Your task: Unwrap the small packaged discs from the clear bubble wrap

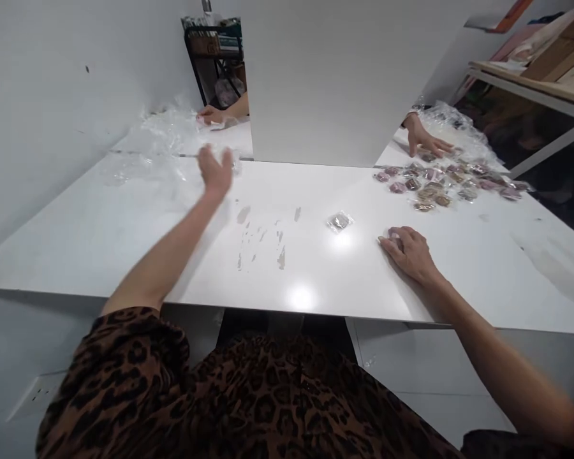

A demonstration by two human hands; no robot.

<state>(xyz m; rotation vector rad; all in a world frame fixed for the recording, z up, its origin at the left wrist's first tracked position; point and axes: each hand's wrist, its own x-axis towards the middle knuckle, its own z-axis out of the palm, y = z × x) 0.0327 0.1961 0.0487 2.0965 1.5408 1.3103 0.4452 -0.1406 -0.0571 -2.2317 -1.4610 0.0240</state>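
Observation:
My left hand (215,171) reaches over the far left of the white table, slightly blurred, with thumb and fingers apart. Beside it lie crumpled clear plastic bags (160,167). My right hand (411,255) rests on the table at right, fingers curled over a small purplish wrapped piece (395,236), mostly hidden under them. Between the hands, a clear packet with a grey round piece (339,221) lies flat by itself. Beyond my right hand spreads a pile of small wrapped pieces (433,182), purple, brown and grey.
A white upright panel (316,83) stands at the table's far edge. Past it, another person's hands (425,137) show on both sides, one over the wrapped pieces, one near more plastic. Grey smudges (281,255) mark the white table (210,274). A shelf rack (215,51) stands behind.

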